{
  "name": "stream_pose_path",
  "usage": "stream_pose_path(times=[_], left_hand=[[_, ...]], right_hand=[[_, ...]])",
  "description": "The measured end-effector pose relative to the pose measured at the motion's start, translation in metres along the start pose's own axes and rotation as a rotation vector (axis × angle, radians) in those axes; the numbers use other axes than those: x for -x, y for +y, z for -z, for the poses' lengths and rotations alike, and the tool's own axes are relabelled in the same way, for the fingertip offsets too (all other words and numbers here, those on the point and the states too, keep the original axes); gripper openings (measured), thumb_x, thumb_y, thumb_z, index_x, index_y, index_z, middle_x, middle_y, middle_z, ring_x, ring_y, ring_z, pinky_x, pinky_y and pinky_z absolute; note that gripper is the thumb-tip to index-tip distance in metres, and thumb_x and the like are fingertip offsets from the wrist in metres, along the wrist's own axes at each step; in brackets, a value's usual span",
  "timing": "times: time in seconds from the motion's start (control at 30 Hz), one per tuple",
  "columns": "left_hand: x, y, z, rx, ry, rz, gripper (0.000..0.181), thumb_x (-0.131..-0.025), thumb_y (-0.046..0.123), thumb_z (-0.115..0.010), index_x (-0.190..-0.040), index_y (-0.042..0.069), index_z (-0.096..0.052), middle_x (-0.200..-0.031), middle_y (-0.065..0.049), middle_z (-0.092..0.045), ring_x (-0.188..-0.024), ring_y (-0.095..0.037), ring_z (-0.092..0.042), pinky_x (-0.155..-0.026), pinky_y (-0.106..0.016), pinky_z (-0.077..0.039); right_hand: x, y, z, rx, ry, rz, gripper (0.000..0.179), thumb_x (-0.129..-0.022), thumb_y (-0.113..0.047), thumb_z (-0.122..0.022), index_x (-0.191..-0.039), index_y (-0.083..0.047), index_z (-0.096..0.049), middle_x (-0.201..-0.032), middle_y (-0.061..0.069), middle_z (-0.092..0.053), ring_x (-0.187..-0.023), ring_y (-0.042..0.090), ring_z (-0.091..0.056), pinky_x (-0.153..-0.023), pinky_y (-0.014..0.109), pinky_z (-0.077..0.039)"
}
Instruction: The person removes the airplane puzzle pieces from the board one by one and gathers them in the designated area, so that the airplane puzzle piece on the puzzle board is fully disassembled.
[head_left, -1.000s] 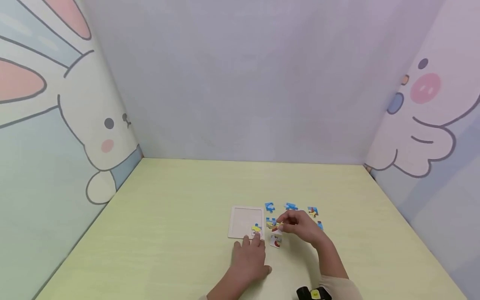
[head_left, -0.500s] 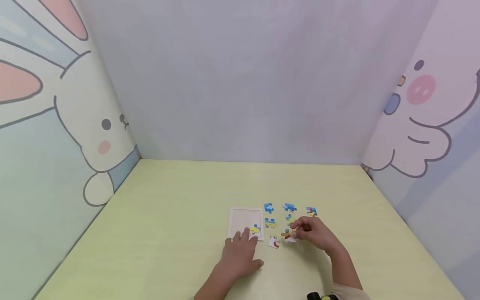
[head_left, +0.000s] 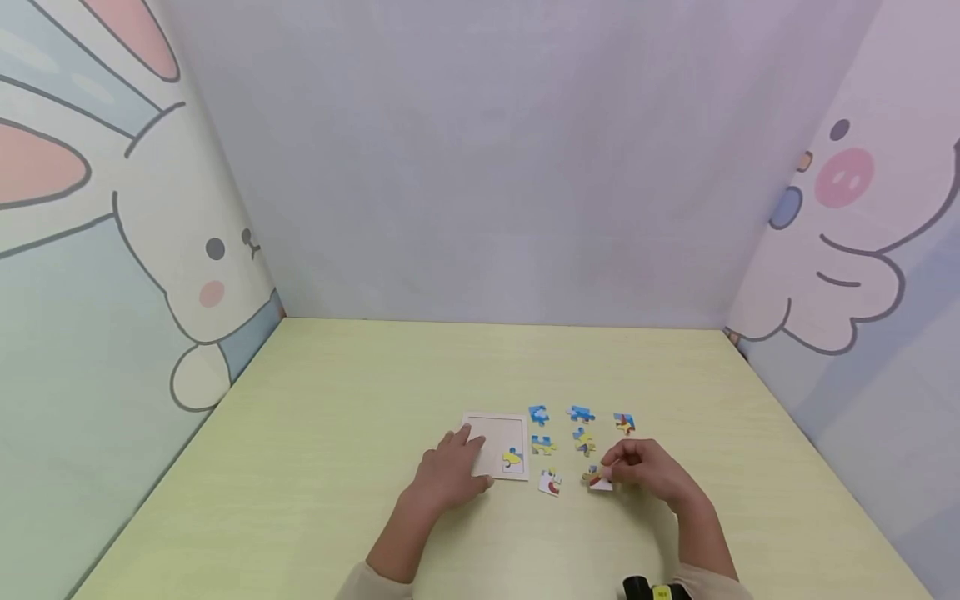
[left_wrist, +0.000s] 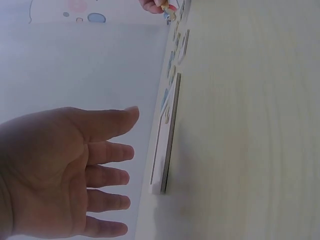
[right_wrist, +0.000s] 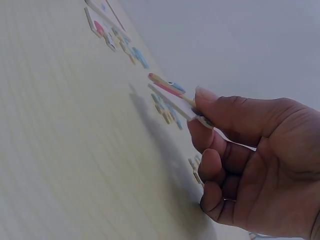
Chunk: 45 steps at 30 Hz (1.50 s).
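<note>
My right hand (head_left: 651,473) pinches a jigsaw piece (head_left: 598,481) between thumb and index finger. White, red and yellow show on this piece, and in the right wrist view (right_wrist: 172,95) it is tilted above the table. My left hand (head_left: 446,472) has its fingers extended over the left side of a pale wooden puzzle tray (head_left: 526,442), and covers the tray's lower left corner in the head view. One yellow, blue and white piece (head_left: 512,459) lies in the tray's lower right corner. In the left wrist view the left fingers (left_wrist: 107,176) hold nothing.
Right of the tray several loose pieces lie spread on the table: a blue one (head_left: 538,415), another blue one (head_left: 581,413), a red and yellow one (head_left: 624,423), two yellow and blue ones (head_left: 543,445), and a white and red one (head_left: 550,482). A grey wall (head_left: 495,167) stands behind the table.
My right hand has carried the pinched piece rightward, away from the tray and the white and red piece. My left hand has shifted from the tray's lower right corner to its left side.
</note>
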<state>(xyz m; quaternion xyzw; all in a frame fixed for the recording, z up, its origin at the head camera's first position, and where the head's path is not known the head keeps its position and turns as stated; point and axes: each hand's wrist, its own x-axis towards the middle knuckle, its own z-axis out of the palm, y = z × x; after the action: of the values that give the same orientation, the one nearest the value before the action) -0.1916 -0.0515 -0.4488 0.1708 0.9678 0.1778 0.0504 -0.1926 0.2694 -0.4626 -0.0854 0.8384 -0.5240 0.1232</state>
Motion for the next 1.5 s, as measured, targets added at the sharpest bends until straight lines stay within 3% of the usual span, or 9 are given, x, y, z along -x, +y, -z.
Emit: stream_pose_path(times=[0.43, 0.63, 1.07, 1.33, 1.5], left_hand=[[-0.024, -0.014, -0.009, 0.006, 0.001, 0.039, 0.053, -0.087, 0.026, -0.065, -0.133, 0.004, -0.050, -0.143, -0.018, -0.036, -0.130, -0.040, -0.030, -0.095, -0.059, -0.032], [-0.023, -0.016, -0.016, 0.021, -0.035, 0.086, 0.054, -0.085, 0.030, -0.066, -0.132, 0.007, -0.051, -0.143, -0.016, -0.037, -0.130, -0.039, -0.029, -0.095, -0.061, -0.030], [-0.023, -0.017, -0.016, 0.022, -0.019, 0.082, 0.053, -0.087, 0.031, -0.063, -0.134, 0.009, -0.049, -0.144, -0.015, -0.034, -0.131, -0.039, -0.028, -0.096, -0.062, -0.027], [-0.022, -0.017, -0.014, 0.019, -0.022, 0.067, 0.053, -0.088, 0.031, -0.062, -0.134, 0.008, -0.049, -0.145, -0.016, -0.034, -0.131, -0.040, -0.028, -0.095, -0.063, -0.027], [-0.022, -0.018, -0.013, 0.031, -0.028, 0.064, 0.054, -0.087, 0.030, -0.064, -0.134, 0.008, -0.050, -0.144, -0.016, -0.035, -0.131, -0.039, -0.028, -0.096, -0.062, -0.027]], right_hand=[[-0.005, 0.004, -0.007, 0.028, -0.017, -0.015, 0.013, -0.084, -0.008, -0.067, -0.090, 0.003, -0.065, -0.074, 0.005, -0.057, -0.063, 0.017, -0.047, -0.053, 0.026, -0.039], [-0.004, 0.006, -0.009, 0.066, -0.016, -0.019, 0.010, -0.083, -0.005, -0.068, -0.089, 0.001, -0.066, -0.074, 0.004, -0.057, -0.065, 0.017, -0.047, -0.055, 0.025, -0.039], [-0.004, 0.006, -0.008, 0.113, 0.067, -0.054, 0.007, -0.082, -0.008, -0.069, -0.086, -0.002, -0.067, -0.074, 0.003, -0.058, -0.067, 0.018, -0.049, -0.057, 0.027, -0.041], [-0.002, -0.003, -0.008, 0.121, 0.068, -0.049, 0.009, -0.083, -0.005, -0.067, -0.090, -0.001, -0.066, -0.073, 0.004, -0.055, -0.068, 0.019, -0.047, -0.058, 0.028, -0.040], [-0.007, -0.009, -0.012, 0.151, 0.078, -0.003, 0.010, -0.083, -0.004, -0.066, -0.092, -0.001, -0.066, -0.072, 0.004, -0.053, -0.067, 0.020, -0.046, -0.057, 0.028, -0.040]])
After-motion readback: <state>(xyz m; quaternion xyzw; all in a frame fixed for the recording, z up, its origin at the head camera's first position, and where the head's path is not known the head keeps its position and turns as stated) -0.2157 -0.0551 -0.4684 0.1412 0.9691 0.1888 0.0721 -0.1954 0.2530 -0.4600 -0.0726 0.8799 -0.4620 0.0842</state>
